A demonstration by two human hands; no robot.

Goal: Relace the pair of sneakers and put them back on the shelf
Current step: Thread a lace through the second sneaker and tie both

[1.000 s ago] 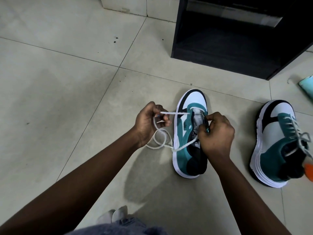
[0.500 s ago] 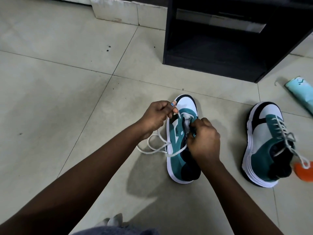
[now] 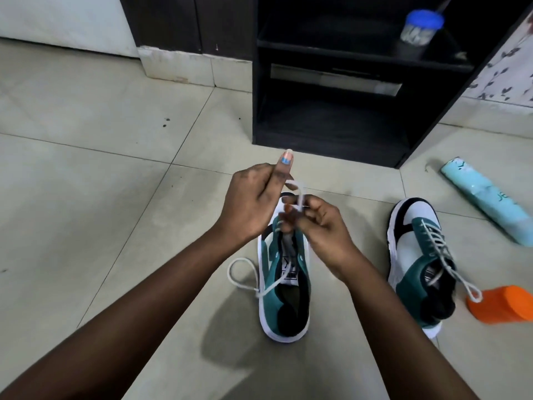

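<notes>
A teal, white and black sneaker [image 3: 284,298] stands on the tiled floor below my hands, toe pointing away. Its white lace [image 3: 298,193] is lifted above the toe; my left hand [image 3: 253,203] and my right hand [image 3: 323,226] both pinch it, close together. A loose loop of the same lace [image 3: 242,277] lies on the floor left of the shoe. The second sneaker [image 3: 418,258] stands to the right with its lace threaded through the eyelets. The black shelf unit [image 3: 331,131] stands straight ahead, its bottom compartment open.
A pale turquoise bottle [image 3: 484,197] lies on the floor at the right. An orange cup [image 3: 501,306] lies on its side beside the second sneaker. A blue-lidded jar [image 3: 419,28] stands on an upper shelf. A white wall base [image 3: 178,67] is at the back left.
Both hands have risen from the shoe's eyelets, pulling the lace up above the toe. The view has tilted up, showing more of the shelf.
</notes>
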